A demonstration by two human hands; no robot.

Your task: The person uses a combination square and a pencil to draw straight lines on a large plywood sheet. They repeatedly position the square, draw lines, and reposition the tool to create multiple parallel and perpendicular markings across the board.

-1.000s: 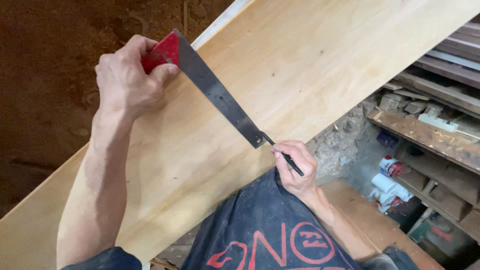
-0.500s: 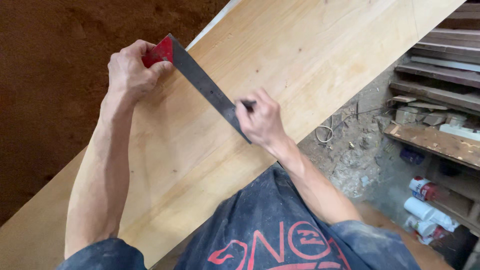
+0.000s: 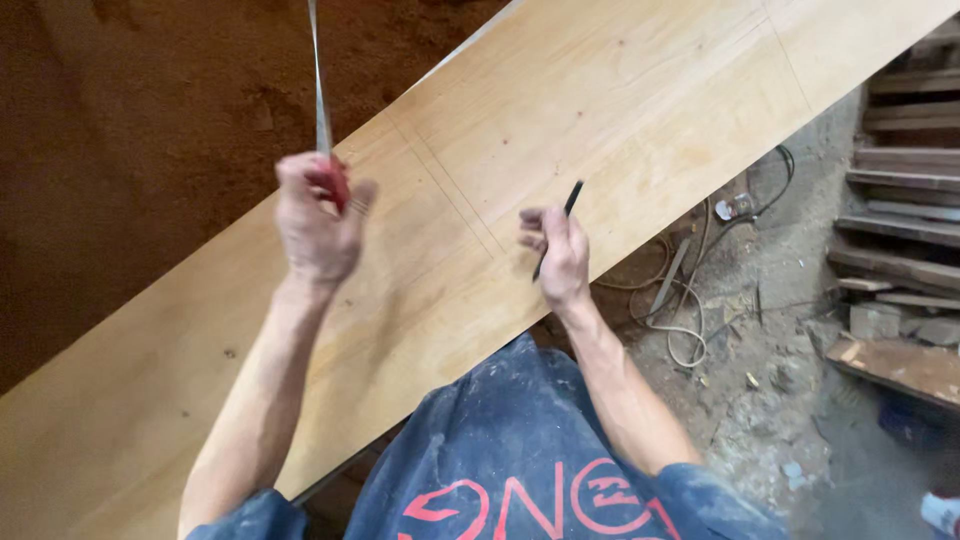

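Note:
A long pale wooden board (image 3: 620,110) runs diagonally across the view. Pencil lines cross it between my hands, and another crosses it further right. My left hand (image 3: 318,225) grips the red handle of a try square (image 3: 322,100), lifted off the board, its metal blade pointing up and away, seen edge-on. My right hand (image 3: 558,255) holds a dark pencil (image 3: 560,225) above the board near its near edge, tip off the wood.
Brown earth floor lies beyond the board at the left. Cables (image 3: 690,290), rubble and wood scraps (image 3: 905,365) litter the ground at the right, with stacked planks (image 3: 910,170) at the far right edge.
The square has been lifted off the board and turned upright in my left hand. My right hand has drawn the pencil back from the blade. Lines now show where the blade lay.

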